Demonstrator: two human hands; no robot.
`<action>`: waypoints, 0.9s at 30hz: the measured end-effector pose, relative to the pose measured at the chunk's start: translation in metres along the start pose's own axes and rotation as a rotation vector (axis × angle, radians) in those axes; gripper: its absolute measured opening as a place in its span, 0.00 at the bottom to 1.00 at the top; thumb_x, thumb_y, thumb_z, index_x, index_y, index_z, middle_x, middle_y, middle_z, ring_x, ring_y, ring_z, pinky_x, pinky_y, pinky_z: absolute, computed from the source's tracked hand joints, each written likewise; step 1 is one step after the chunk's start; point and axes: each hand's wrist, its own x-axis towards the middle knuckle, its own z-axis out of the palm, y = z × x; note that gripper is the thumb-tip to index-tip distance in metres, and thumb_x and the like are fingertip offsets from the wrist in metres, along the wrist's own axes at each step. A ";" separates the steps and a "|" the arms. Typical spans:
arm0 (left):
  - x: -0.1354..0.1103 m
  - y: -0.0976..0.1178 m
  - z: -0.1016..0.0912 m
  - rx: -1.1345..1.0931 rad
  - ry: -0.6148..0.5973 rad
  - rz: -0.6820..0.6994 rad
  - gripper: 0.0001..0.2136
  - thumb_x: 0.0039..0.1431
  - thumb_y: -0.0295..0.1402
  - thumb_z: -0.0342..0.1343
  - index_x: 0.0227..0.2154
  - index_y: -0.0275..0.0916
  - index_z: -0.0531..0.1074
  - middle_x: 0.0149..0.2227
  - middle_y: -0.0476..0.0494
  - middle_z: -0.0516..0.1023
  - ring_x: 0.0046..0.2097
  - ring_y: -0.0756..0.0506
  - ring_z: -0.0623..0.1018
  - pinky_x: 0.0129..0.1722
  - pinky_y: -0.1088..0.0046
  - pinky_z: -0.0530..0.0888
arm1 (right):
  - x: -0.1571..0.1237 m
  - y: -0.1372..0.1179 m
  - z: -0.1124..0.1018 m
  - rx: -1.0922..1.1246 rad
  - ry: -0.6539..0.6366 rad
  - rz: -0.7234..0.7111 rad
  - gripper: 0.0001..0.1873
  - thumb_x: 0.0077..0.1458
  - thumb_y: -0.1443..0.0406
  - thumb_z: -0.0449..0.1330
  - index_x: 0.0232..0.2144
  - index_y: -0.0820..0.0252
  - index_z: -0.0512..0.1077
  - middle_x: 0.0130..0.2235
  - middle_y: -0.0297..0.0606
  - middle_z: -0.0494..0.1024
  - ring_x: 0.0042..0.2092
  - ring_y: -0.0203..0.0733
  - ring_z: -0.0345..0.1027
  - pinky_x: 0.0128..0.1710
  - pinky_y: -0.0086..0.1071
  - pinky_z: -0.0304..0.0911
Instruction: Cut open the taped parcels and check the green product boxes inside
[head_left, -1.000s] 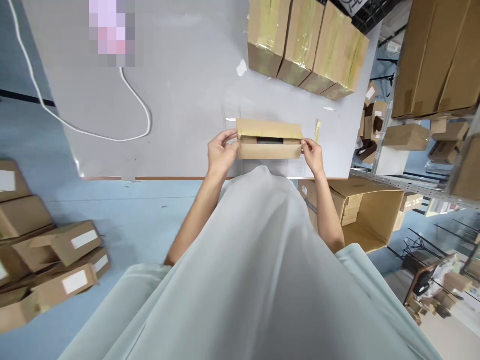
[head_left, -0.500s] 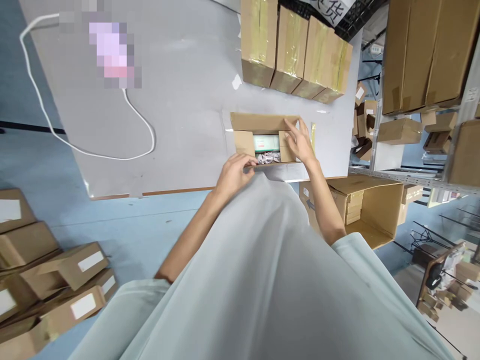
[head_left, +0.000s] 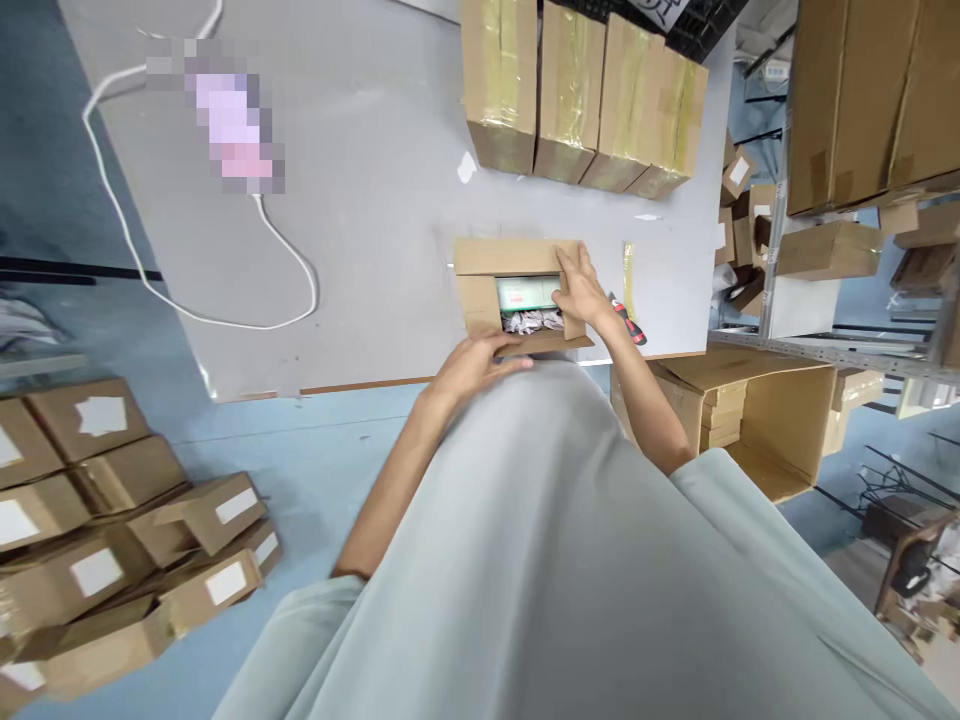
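An open rectangular brown cardboard box sits at the near edge of the grey table, towards its right corner, mouth upward, long axis roughly parallel to that edge. The left hand's fingers touch the near flap; whether they pinch it, I cannot tell. The right hand's fingers spread unclenched over the right end, partly hiding the flaps and a pale green-and-white packet above crumpled paper.

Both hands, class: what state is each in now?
Left hand: open, at the near flap of the carton.
Right hand: open, spread over the carton's right end.
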 end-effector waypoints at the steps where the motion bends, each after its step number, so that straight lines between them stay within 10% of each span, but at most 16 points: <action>1: 0.007 0.006 -0.002 0.018 -0.002 -0.010 0.23 0.78 0.54 0.57 0.57 0.43 0.88 0.61 0.34 0.87 0.62 0.31 0.85 0.67 0.53 0.79 | -0.009 0.008 -0.007 0.030 0.024 -0.032 0.50 0.68 0.61 0.66 0.86 0.53 0.56 0.88 0.51 0.46 0.88 0.68 0.40 0.84 0.71 0.52; 8: 0.085 0.054 0.004 0.409 -0.009 -0.092 0.32 0.70 0.30 0.63 0.76 0.37 0.73 0.80 0.28 0.69 0.73 0.27 0.78 0.74 0.50 0.75 | -0.066 0.054 -0.021 0.075 0.189 0.085 0.41 0.78 0.55 0.59 0.85 0.58 0.57 0.78 0.58 0.68 0.75 0.64 0.72 0.76 0.59 0.70; 15: 0.157 0.085 0.048 0.761 -0.234 -0.281 0.34 0.71 0.24 0.57 0.77 0.16 0.61 0.72 0.05 0.71 0.66 0.24 0.83 0.63 0.50 0.81 | -0.082 0.050 0.011 0.203 0.261 0.155 0.37 0.81 0.55 0.57 0.83 0.64 0.63 0.71 0.59 0.79 0.74 0.62 0.73 0.77 0.52 0.69; 21: 0.160 0.079 0.063 0.866 -0.200 -0.287 0.29 0.74 0.26 0.52 0.75 0.22 0.66 0.74 0.09 0.67 0.69 0.24 0.76 0.61 0.51 0.78 | -0.081 0.043 0.010 0.226 0.219 0.172 0.37 0.79 0.60 0.59 0.83 0.66 0.63 0.73 0.61 0.78 0.72 0.66 0.78 0.75 0.56 0.71; 27: 0.133 0.073 0.039 0.928 -0.121 -0.178 0.27 0.65 0.25 0.64 0.67 0.27 0.73 0.68 0.18 0.76 0.68 0.24 0.75 0.66 0.50 0.74 | -0.089 0.042 0.002 0.200 0.180 0.198 0.37 0.77 0.63 0.62 0.82 0.63 0.65 0.71 0.59 0.82 0.67 0.66 0.82 0.70 0.55 0.76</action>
